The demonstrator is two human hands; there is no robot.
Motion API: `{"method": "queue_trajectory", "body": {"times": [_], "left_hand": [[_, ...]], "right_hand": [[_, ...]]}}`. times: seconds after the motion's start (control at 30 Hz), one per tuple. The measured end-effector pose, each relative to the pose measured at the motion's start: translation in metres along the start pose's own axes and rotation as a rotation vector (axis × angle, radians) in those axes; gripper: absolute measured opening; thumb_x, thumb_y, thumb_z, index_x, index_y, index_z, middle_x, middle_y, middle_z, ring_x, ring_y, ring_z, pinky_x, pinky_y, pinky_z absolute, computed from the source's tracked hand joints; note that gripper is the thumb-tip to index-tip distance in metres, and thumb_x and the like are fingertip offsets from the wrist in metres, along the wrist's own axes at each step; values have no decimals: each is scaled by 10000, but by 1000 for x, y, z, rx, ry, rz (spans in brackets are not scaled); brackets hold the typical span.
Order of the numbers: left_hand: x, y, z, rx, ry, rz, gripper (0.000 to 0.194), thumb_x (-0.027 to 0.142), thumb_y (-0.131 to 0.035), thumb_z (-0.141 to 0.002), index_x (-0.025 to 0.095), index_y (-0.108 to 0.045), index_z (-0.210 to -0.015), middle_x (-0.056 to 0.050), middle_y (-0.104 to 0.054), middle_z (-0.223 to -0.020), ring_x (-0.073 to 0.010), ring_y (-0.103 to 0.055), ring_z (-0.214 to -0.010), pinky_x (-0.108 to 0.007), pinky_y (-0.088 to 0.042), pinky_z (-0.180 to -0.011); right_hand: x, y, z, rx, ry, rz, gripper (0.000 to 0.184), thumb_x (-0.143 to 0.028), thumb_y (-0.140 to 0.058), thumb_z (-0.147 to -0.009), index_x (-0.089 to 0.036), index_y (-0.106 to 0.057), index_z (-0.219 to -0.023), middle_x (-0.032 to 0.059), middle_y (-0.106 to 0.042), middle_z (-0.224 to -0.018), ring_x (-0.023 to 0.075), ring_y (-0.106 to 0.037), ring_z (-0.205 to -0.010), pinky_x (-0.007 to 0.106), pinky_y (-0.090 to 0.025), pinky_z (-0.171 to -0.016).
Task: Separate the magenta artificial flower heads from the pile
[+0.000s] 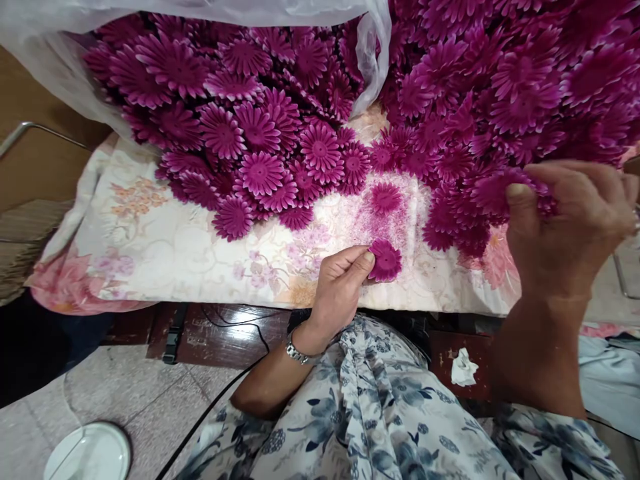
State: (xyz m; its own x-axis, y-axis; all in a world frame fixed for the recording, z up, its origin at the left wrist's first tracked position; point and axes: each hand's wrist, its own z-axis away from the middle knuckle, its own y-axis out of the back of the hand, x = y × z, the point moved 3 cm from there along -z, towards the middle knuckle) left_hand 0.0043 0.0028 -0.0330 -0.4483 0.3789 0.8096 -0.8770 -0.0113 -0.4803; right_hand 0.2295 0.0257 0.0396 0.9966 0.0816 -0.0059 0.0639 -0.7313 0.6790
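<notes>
My left hand [341, 283] pinches a small magenta fabric flower [385, 260] against the floral cloth [165, 247], thumb and fingers closed on its edge. My right hand [570, 227] is raised at the right, its fingers closed around a bunch of magenta flowers [493, 193] at the edge of the right-hand pile. A big heap of the same magenta flowers [260, 127] spreads over the cloth at the back, partly under a clear plastic bag [373, 53]. A single loose flower [385, 198] lies just beyond my left hand.
A metal watch sits on my left wrist [299, 351]. Below the cloth runs a dark wooden edge [220, 333] with a black cable [220, 400]. A white plate [87, 453] lies on the tiled floor at lower left. A crumpled white scrap [463, 369] rests near my right forearm.
</notes>
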Motion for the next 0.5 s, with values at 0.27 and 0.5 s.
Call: {"method": "queue_trajectory", "body": {"times": [0.27,0.5], "left_hand": [[-6,-5,1,-83,-8,-48,282,392,-644,-771,153,-593,-630,25,-460,-604,-83,-402,-584,-223,-378,-581],[-7,0,2,-50,-79,-128,299,379,-655,-764,154,-593,-577,28,-448,-553,-88,-377,-563,-233,-340,-561]], "right_hand": [[-89,-12,27,-394,179,-741,101,-253,-576,-844,-189,-576,-767,9,-606,-651,124,-538,-610,278,-437,-607],[-91,-11,34,-369,137,-735,73,-155,-549,-840,-194,-567,-782,1,-617,-658,118,-532,-602,278,-442,-612]]}}
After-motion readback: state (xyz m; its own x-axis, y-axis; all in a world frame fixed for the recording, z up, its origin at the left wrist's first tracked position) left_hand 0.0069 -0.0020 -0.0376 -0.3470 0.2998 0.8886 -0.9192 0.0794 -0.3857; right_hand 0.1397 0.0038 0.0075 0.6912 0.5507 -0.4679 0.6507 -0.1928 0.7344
